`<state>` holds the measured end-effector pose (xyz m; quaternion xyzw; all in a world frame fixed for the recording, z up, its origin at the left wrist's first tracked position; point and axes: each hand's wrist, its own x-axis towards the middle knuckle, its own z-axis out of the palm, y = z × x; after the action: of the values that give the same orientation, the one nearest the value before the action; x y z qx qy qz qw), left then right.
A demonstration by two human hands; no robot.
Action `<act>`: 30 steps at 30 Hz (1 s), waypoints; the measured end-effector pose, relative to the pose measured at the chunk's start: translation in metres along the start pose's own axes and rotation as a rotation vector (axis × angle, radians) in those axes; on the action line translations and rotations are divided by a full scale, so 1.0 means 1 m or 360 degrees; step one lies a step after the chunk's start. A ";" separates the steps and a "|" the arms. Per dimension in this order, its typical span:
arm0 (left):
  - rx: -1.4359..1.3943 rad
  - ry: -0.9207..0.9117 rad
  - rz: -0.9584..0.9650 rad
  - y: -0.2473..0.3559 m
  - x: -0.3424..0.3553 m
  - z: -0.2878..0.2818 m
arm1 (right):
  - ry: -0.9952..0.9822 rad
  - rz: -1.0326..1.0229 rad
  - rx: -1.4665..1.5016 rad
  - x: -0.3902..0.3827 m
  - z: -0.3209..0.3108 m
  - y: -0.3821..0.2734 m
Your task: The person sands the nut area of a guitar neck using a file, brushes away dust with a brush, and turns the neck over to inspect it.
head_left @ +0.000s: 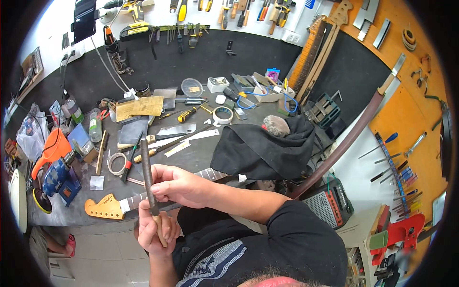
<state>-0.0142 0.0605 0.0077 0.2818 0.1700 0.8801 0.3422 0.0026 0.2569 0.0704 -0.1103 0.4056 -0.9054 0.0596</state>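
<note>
My left hand grips the wooden handle of a long, dark metal file, which points away from me over the bench edge. The fingers of my right hand are closed on the file's blade just above that handle. Behind both hands a guitar neck with a pale wooden headstock lies along the front of the bench, its middle partly hidden by my hands and forearm. A roll of tape and a slim tool with a red band lie beyond the headstock.
The dark bench holds several tools, a black cloth, an orange container and a blue machine. Guitar necks stand at back right. An amplifier sits at right. Another person's leg shows lower left.
</note>
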 end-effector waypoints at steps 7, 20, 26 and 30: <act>-0.0024 0.0005 -0.0037 -0.008 0.006 0.002 | -0.0039 0.0033 0.0106 -0.003 -0.009 -0.005; 0.1158 0.0651 0.0468 0.106 -0.048 -0.021 | -0.0325 -0.0252 -0.2731 0.022 -0.035 -0.021; 0.2369 0.1180 0.0202 0.092 -0.080 -0.011 | -0.0586 -0.0590 -0.2957 0.038 -0.023 0.033; 0.2431 0.1362 0.0076 0.083 -0.080 -0.007 | -0.0639 -0.0655 -0.3044 0.051 -0.015 0.052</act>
<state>-0.0124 -0.0551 0.0125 0.0830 0.8208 0.5628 -0.0519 -0.0491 0.2230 0.0293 -0.3309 0.9194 -0.1554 -0.1448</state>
